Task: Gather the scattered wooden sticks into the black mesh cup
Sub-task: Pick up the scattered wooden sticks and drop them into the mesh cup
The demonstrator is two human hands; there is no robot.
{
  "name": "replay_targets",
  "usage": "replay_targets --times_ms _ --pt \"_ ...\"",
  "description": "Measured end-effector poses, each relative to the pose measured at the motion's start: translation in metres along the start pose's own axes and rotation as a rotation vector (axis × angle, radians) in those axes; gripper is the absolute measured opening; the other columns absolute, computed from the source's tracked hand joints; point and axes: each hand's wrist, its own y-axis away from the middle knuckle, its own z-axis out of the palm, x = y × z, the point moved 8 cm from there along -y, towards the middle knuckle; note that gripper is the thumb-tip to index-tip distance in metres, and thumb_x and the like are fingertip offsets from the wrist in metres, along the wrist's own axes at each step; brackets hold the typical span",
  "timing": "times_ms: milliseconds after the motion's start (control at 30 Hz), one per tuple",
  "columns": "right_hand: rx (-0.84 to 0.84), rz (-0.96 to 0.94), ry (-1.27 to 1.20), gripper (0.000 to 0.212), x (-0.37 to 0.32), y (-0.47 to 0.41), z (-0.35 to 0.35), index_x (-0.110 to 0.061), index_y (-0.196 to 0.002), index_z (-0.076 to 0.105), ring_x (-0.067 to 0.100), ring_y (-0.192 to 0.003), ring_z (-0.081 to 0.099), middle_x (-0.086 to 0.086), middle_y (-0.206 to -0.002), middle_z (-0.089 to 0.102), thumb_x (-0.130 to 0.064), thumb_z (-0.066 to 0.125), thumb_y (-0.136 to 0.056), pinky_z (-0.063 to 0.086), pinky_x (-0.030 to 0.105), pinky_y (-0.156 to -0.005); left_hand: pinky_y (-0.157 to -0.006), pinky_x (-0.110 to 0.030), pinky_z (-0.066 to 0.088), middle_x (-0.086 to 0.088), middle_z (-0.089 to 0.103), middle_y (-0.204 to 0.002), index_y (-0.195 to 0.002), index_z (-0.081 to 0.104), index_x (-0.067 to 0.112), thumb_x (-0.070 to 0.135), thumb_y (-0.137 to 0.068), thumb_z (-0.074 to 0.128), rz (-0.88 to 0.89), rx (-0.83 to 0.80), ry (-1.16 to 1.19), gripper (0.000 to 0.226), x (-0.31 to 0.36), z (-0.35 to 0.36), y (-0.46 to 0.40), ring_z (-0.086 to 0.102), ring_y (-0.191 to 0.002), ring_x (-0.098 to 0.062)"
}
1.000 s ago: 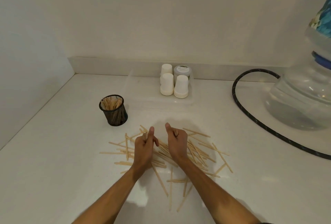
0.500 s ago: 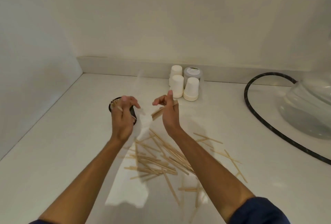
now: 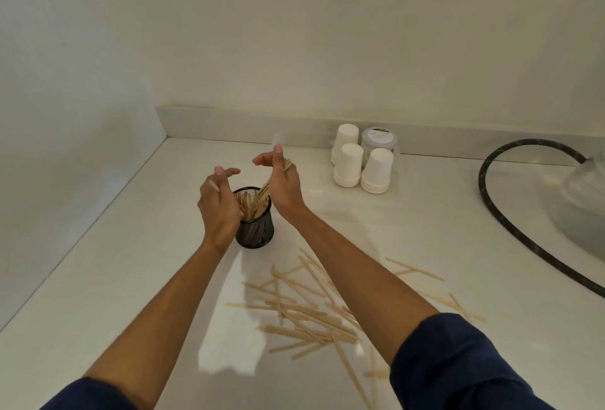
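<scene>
Pale matt wooden sticks (image 3: 304,314) lie on a smooth, glossy white counter (image 3: 98,278) beside a black metal-mesh cup (image 3: 257,232).

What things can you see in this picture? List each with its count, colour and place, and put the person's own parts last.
mesh cup: one, black, on the counter between the hands, sticks standing in it
loose sticks: many, pale wood, scattered on the counter near the forearms
paper cups: three stacks, white, upside down by the back wall
jar: one, clear with a pale lid, behind the paper cups
hose: one, black, curving at the right
counter: one, white
left hand: holds sticks at the cup's left
right hand: holds sticks over the cup
sleeves: two, dark blue, bottom edge
</scene>
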Motion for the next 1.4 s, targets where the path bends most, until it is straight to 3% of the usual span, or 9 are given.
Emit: replay_targets --times_ms 133,333,533,700,833,1000,1100,1200,1400 --pt "-0.099 0.074 0.123 0.047 0.024 -0.002 0.014 -0.012 -0.095 0.069 0.019 -0.113 0.06 0.009 -0.111 0.07 -0.038 0.032 -0.106 0.04 0.025 -0.096 -0.104 -0.05 0.04 -0.005 0.062 -0.125 -0.119 0.062 0.03 0.052 -0.103 0.019 -0.02 -0.089 -0.085 0.051 -0.022 0.013 0.001 0.054 -0.119 -0.022" --pt "-0.093 0.068 0.18 0.04 0.028 -0.004 0.008 -0.013 -0.105 0.07 0.001 -0.098 0.063 -0.002 -0.107 0.072 -0.049 0.054 -0.096 0.04 0.01 -0.078 -0.08 -0.011 0.045 0.007 0.065 -0.11 -0.12 0.06 0.024 0.039 -0.098 0.051 0.029 -0.11 0.021 0.028 -0.026 0.008 -0.002 0.059 -0.101 -0.001" --pt "-0.076 0.034 0.351 0.052 0.012 -0.011 0.017 -0.003 -0.108 0.071 0.02 -0.101 0.068 0.012 -0.106 0.073 -0.034 0.029 -0.107 0.048 0.027 -0.092 -0.092 -0.03 0.049 0.001 0.069 -0.111 -0.116 0.067 0.016 0.037 -0.104 0.037 -0.021 -0.204 -0.017 0.039 -0.022 0.012 -0.013 0.062 -0.105 -0.012" --pt "-0.304 0.004 0.768 0.044 0.027 0.003 0.032 -0.009 -0.08 0.056 0.027 -0.074 0.057 0.012 -0.079 0.062 -0.029 0.028 -0.107 0.039 0.034 -0.07 -0.085 -0.03 0.053 -0.003 0.07 -0.101 -0.112 0.067 0.019 0.029 -0.106 0.028 -0.103 -0.296 -0.029 0.04 -0.034 0.022 -0.007 0.066 -0.097 -0.015" --pt "-0.251 -0.099 0.769 0.039 0.013 0.004 0.03 -0.011 -0.119 0.063 0.026 -0.101 0.061 0.011 -0.113 0.069 -0.029 0.03 -0.106 0.046 0.039 -0.088 -0.076 -0.025 0.049 0.001 0.068 -0.095 -0.11 0.066 0.017 0.033 -0.106 0.028 -0.067 -0.251 -0.006 0.042 -0.03 0.02 -0.004 0.065 -0.09 -0.01" --pt "-0.448 0.025 0.859 0.044 0.034 0.01 0.037 -0.011 -0.124 0.057 0.031 -0.11 0.059 0.013 -0.123 0.064 -0.036 0.025 -0.106 0.044 0.049 -0.098 -0.081 -0.032 0.049 -0.004 0.067 -0.096 -0.106 0.063 0.012 0.038 -0.106 0.028 -0.033 -0.313 -0.06 0.044 -0.025 0.025 -0.001 0.062 -0.09 -0.016" --pt "-0.357 0.038 0.75 0.055 0.028 0.01 0.025 -0.018 -0.143 0.045 0.025 -0.13 0.049 0.007 -0.145 0.051 -0.052 0.031 -0.102 0.037 0.046 -0.109 -0.095 -0.033 0.047 -0.004 0.063 -0.119 -0.124 0.058 0.016 0.043 -0.104 0.032 -0.002 -0.241 -0.065 0.042 -0.016 0.016 0.0 0.059 -0.11 -0.018" --pt "-0.204 -0.021 0.561 0.057 0.013 0.012 0.002 -0.019 -0.135 0.054 0.015 -0.117 0.057 0.001 -0.132 0.06 -0.059 0.038 -0.098 0.045 0.038 -0.101 -0.102 -0.036 0.042 -0.006 0.057 -0.129 -0.129 0.054 0.012 0.043 -0.103 0.037 0.092 -0.091 -0.102 0.044 -0.003 0.001 0.007 0.052 -0.119 -0.02" --pt "-0.149 -0.058 0.513 0.034 0.005 0.031 -0.052 -0.018 -0.112 0.067 0.01 -0.096 0.064 -0.005 -0.108 0.07 -0.044 0.05 -0.098 0.048 0.024 -0.081 -0.082 -0.021 0.042 0.009 0.051 -0.106 -0.111 0.058 0.016 0.029 -0.095 0.05 0.347 0.002 -0.146 0.021 0.023 -0.007 0.048 0.05 -0.1 -0.011"
